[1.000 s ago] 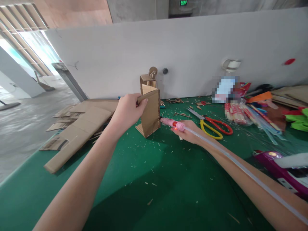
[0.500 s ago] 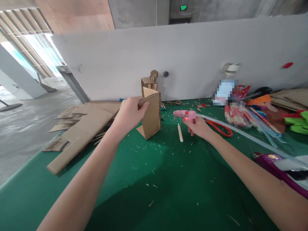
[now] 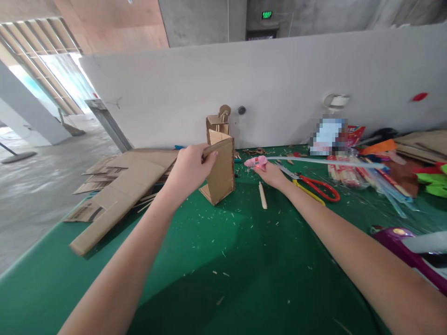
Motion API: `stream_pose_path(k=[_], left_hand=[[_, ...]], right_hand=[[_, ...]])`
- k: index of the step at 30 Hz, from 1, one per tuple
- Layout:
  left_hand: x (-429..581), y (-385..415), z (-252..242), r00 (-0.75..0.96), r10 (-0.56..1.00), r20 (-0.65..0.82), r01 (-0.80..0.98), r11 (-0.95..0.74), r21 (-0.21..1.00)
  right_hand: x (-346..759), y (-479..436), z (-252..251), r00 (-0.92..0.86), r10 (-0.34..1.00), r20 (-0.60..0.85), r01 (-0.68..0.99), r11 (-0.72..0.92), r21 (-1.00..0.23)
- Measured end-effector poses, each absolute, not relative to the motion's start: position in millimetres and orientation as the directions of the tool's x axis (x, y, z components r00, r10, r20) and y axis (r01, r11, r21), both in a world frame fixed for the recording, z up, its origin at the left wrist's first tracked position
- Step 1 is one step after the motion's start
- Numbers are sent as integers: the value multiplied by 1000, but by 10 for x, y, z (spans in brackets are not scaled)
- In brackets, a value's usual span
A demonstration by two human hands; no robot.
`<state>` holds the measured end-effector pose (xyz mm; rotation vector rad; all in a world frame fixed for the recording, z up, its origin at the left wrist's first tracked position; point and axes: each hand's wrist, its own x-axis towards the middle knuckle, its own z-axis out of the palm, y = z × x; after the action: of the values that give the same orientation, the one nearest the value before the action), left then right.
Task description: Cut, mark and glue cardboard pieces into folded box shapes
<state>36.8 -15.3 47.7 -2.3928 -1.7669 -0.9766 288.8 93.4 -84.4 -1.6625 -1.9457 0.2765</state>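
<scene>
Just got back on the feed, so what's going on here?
A person's left hand grips the top of an upright folded cardboard piece on the green table. The right hand holds a pink glue gun, apart from the cardboard, with a long translucent stick at its back. Scissors and a pale stick lie nearby.

A green exit sign (image 3: 267, 15) glows at top centre, a broom (image 3: 72, 130) shows at upper left, and a purple device (image 3: 398, 247) sits at lower right.
</scene>
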Motion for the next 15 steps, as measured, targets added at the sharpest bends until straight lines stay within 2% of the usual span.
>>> stream_pose_path(k=[10, 15], left_hand=[[361, -137, 456, 177, 845, 504, 853, -388, 350], [361, -133, 454, 181, 842, 509, 855, -390, 342]], right_hand=[[2965, 751, -654, -9, 988, 155, 946, 59, -319], [2977, 549, -535, -50, 993, 105, 981, 68, -179]])
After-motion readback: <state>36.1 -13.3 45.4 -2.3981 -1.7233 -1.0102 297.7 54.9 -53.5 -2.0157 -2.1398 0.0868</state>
